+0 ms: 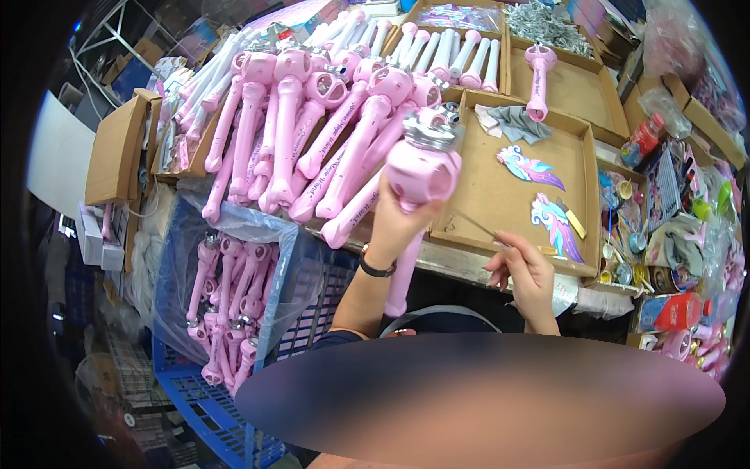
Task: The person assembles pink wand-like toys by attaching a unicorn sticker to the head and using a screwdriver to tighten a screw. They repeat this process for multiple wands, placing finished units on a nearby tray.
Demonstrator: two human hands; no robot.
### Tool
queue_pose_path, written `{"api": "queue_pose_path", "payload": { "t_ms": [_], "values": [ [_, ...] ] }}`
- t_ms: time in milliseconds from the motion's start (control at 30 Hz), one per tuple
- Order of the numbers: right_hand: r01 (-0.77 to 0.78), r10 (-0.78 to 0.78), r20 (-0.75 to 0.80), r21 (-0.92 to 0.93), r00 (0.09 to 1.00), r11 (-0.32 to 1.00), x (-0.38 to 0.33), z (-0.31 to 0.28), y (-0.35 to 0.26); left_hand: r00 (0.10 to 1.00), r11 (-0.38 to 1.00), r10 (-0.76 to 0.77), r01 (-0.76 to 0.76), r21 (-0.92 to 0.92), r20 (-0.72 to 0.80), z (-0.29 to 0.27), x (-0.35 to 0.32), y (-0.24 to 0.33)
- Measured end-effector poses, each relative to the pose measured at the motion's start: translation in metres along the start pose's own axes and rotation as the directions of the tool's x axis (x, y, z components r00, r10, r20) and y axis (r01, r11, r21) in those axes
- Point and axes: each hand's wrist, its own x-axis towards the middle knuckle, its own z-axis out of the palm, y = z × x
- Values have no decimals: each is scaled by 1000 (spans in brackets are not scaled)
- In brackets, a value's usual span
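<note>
My left hand [396, 223] is closed around the neck of a pink toy wand [426, 168], raised in front of the table. The wand has a round, hollow head with a silver crown on top, and its handle points down. In my right hand [525, 273] is a slim, dark stick-like tool [478, 224], pinched between the fingers and slanting toward the wand's head. What its tip is, I cannot tell. Several more pink wands [285, 129] with silver crowns lie piled at the left on the table.
A blue crate [285, 227] lined with plastic holds several wands at the lower left. Cardboard trays [500, 207] hold two winged cutouts [556, 227], a grey cloth [519, 123] and a lone wand [539, 82]. Small pots [625, 190] and bottles [642, 141] crowd the right side.
</note>
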Motion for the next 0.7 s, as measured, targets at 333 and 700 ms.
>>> {"api": "queue_pose_path", "payload": {
  "t_ms": [333, 700],
  "values": [
    [197, -79, 262, -464, 962, 864, -28, 44, 83, 978, 876, -39, 133, -464, 207, 5, 9, 22],
    [121, -37, 190, -452, 981, 884, -31, 37, 90, 920, 773, -198, 360, -523, 339, 28, -18, 2]
  ]
}}
